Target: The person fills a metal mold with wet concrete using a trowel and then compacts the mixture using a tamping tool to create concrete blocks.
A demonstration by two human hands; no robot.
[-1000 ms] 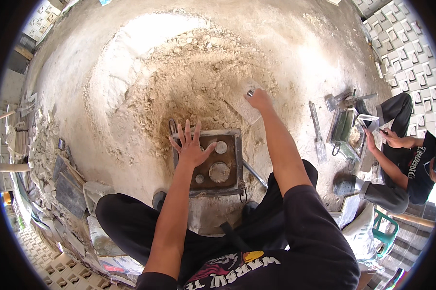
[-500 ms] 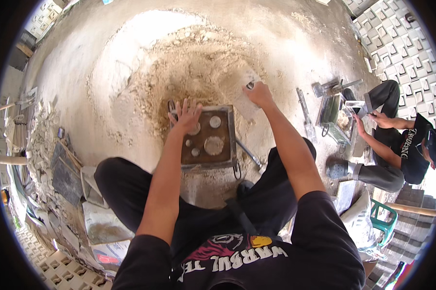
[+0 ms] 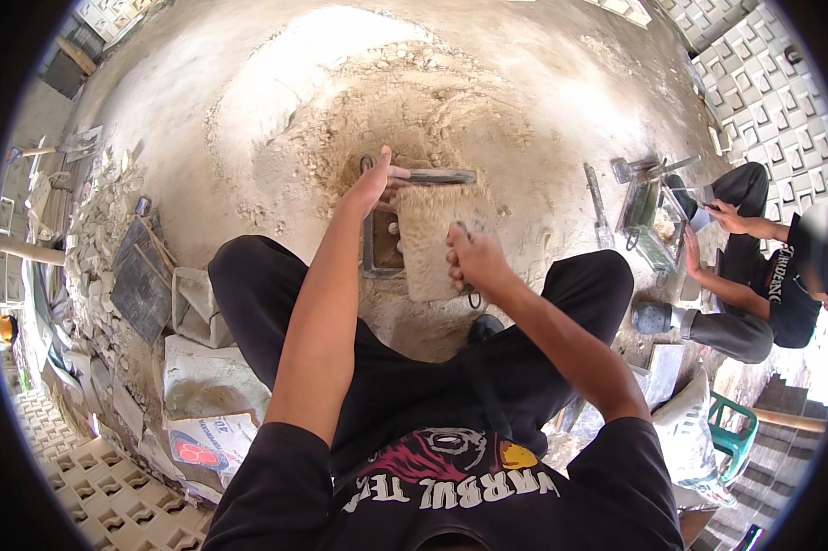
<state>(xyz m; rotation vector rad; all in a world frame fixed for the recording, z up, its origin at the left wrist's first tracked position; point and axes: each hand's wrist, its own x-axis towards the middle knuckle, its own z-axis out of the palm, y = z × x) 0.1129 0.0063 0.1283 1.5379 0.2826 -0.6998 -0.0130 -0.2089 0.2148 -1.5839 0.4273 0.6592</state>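
A square metal mould [image 3: 369,253] lies on the ground between my knees, with round raised discs inside; much of it is hidden. Over its right part, my right hand [image 3: 478,262] grips the handle of a flat rectangular trowel [image 3: 428,271], fingers closed. The trowel's face is sandy-coloured and slightly blurred; I cannot tell how much loose material lies on it. At the mould's far left corner is my left hand [image 3: 375,186], thumb raised and fingers stretched out toward the trowel's far edge. Whether those fingers touch the trowel cannot be made out.
Beyond the mould spreads a sand heap [image 3: 414,110]. Rubble [image 3: 106,266] and a dark slab [image 3: 143,271] lie left, near a paper sack [image 3: 212,441]. To the right, a co-worker [image 3: 754,275] sits at another mould [image 3: 648,220]. A green plastic chair [image 3: 733,432] stands lower right.
My right hand has brought the trowel from the sand at the right back over the mould. My left hand has turned from lying palm-down on the mould's corner to standing on edge there.
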